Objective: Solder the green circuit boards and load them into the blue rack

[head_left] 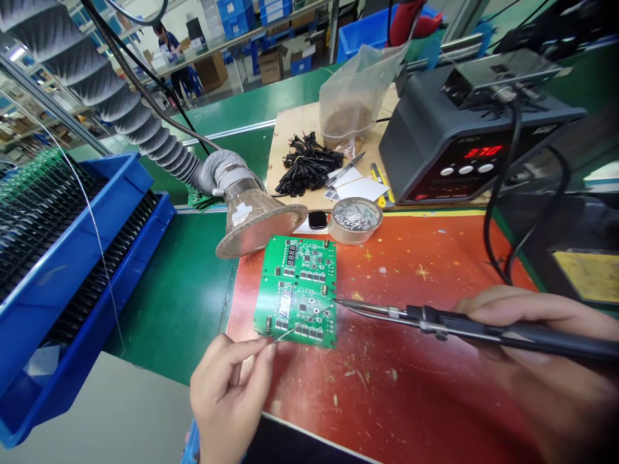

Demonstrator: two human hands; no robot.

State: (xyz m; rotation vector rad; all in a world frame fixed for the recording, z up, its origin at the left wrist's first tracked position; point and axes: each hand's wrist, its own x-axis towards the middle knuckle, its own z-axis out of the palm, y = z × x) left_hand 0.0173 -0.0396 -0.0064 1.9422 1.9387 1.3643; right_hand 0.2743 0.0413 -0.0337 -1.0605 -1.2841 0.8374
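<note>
A green circuit board (296, 283) with two digit displays lies on the red mat, in front of the fume extractor's funnel. My left hand (235, 390) is at the board's near edge, thumb and forefinger pinching a thin solder wire (285, 334) that slants over the board. From the right, my right hand (527, 328) grips a soldering iron (425, 319). Its tip is at the board's right edge; whether it touches cannot be made out. Behind the board stands a round tin (355, 220) with silvery bits in it.
A fume hose funnel (256, 216) hangs behind the board. Blue bins (97, 222) of boards stand left. At the back are black cable bundles (307, 166), a plastic bag (355, 96) and a soldering station (474, 142) showing 370. A sponge tray (587, 270) sits right.
</note>
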